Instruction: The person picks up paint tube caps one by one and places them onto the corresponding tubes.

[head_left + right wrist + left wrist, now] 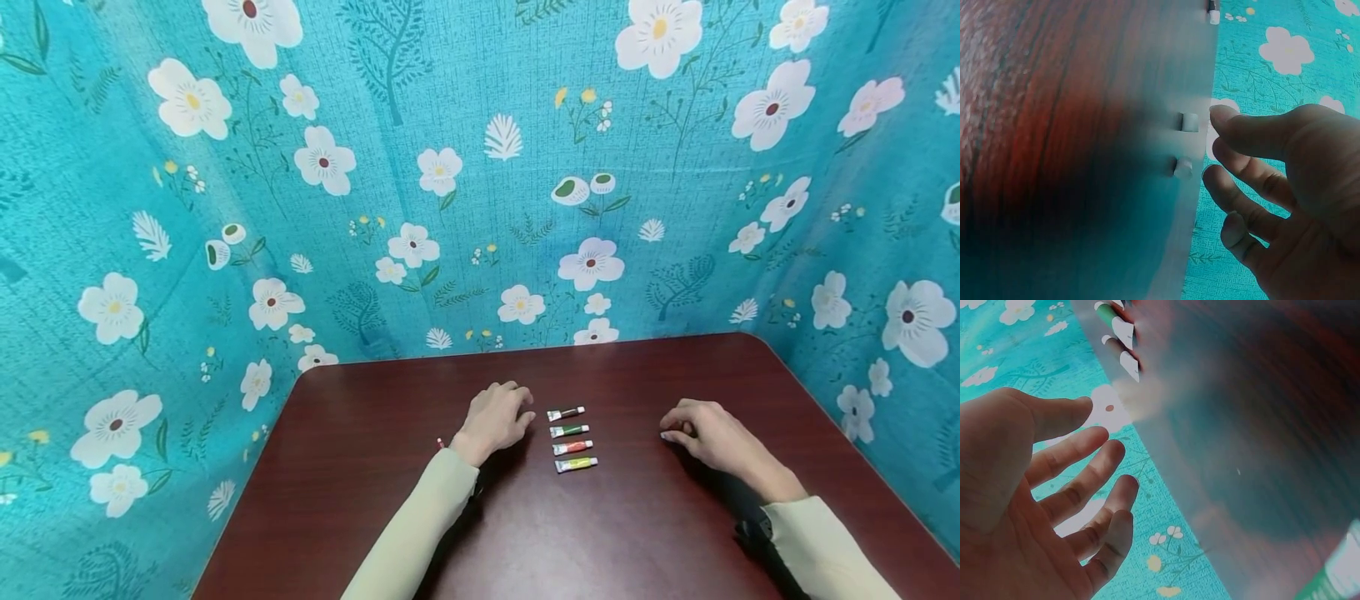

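Small paint tubes with white caps lie in a column on the table: a black one [566,413], a green one [569,431], an orange-red one [572,447] and a yellow one [576,465]. Just left of the column, my left hand [495,421] hovers with relaxed fingers, holding nothing; its palm and spread fingers show in the left wrist view. To the right, apart from the tubes, my right hand [708,437] has loosely bent fingers and an empty grasp. A small red-and-white item [441,443] shows partly behind the left wrist.
The dark red-brown table [360,467] has a rounded far edge. A turquoise flowered cloth [465,208] hangs behind it and at both sides. A blurred green-and-white item [1335,572] appears at the left wrist view's lower corner. Blurred pale pieces [1190,122] show in the right wrist view.
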Available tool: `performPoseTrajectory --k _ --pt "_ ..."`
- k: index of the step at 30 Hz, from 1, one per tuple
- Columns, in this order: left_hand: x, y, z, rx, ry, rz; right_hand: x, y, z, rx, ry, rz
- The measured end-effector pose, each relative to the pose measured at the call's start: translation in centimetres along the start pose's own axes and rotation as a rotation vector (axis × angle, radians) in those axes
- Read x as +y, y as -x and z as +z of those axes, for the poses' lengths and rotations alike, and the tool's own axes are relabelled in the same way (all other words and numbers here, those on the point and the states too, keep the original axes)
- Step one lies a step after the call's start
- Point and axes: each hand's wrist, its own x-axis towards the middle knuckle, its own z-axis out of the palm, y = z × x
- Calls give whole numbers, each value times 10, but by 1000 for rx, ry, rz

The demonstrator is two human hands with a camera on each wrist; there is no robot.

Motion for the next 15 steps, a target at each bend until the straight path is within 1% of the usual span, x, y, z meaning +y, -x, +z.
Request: performPoseTrajectory --k 5,15 --pt "-6 9 -4 22 -4 -12 0 -2 2 -31 24 -5" --pt "-21 31 -19 46 -26 -39 4 -5 5 -50 34 -34"
